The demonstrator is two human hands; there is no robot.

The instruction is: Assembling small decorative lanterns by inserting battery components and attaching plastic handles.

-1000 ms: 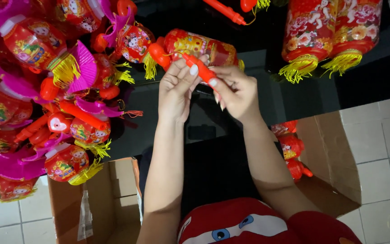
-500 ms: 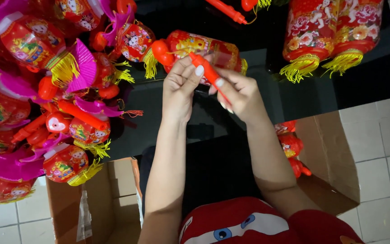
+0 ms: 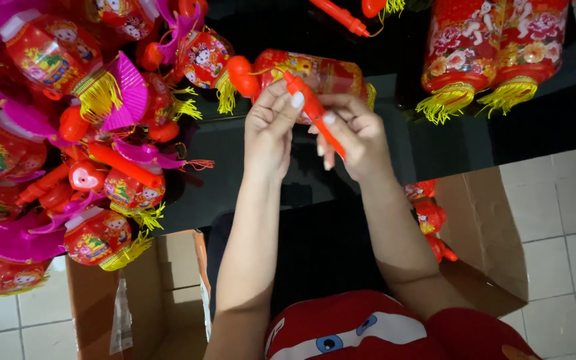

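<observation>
Over a black glossy table [image 3: 248, 167], my left hand [image 3: 271, 127] and my right hand [image 3: 355, 130] are close together. Between them is a slim red-orange plastic stick handle [image 3: 315, 110]. My right hand grips its lower part; my left fingertips pinch its upper end. A thin yellow cord runs from the stick's top to a red and gold cylindrical lantern [image 3: 315, 73], which lies on the table just beyond my hands. The lantern has an orange ball cap [image 3: 241, 75] at its left end and a yellow fringe there.
A heap of red and pink toy lanterns with yellow tassels [image 3: 68, 133] covers the table's left. Two tall red lanterns [image 3: 495, 47] stand at the back right. Open cardboard boxes sit below on the tiled floor, one at left [image 3: 135, 300], another at right [image 3: 475, 227] holding red pieces.
The stick handle has tilted more upright between my hands, its top now closer to the lantern. My hands stayed over the same spot of the table.
</observation>
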